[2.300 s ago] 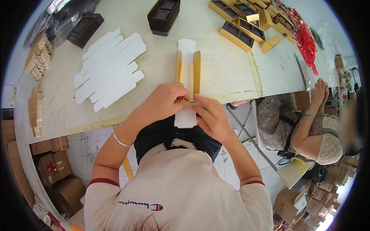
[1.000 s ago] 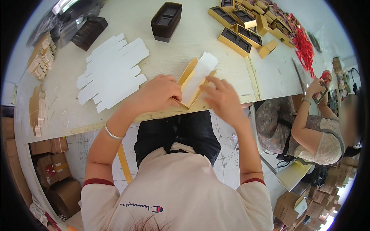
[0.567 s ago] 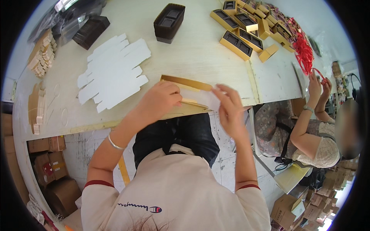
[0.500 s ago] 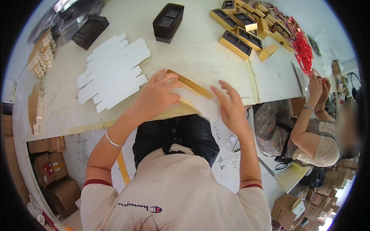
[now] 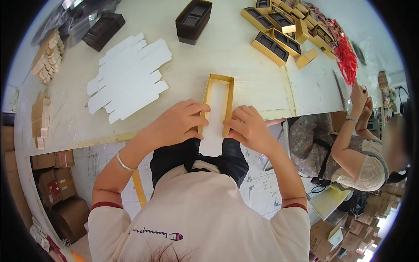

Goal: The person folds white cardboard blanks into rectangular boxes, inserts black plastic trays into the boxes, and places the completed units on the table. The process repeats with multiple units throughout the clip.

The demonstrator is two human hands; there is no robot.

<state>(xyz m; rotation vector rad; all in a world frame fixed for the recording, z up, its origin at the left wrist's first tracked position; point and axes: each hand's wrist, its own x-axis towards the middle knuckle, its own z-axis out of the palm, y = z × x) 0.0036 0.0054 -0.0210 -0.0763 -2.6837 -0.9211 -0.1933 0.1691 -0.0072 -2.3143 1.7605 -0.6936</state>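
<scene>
A long, narrow carton (image 5: 221, 78), gold on its walls and white inside, is partly folded up at the table's near edge. Its far end wall stands, while the near end flap lies open over my lap. My left hand (image 5: 179, 118) pinches the left side wall near that open end, thumb against fingers. On the opposite wall, my right hand (image 5: 249, 127) has a similar pinch. Just left of the carton lies a stack of flat white carton blanks (image 5: 128, 78). Beyond it stands a stack of black plastic trays (image 5: 192, 24).
More black trays (image 5: 104, 31) sit at the far left. Gold boxes with black inserts (image 5: 269, 48) crowd the far right, beside red ribbons (image 5: 347, 61). Folded gold pieces (image 5: 41, 118) line the left edge. A co-worker (image 5: 355, 153) sits at the right, hands near the ribbons.
The carton has swung from slanting to pointing straight away from me, and its side walls now stand. My right hand, apart from it before, has closed on the right wall. My left hand came nearer.
</scene>
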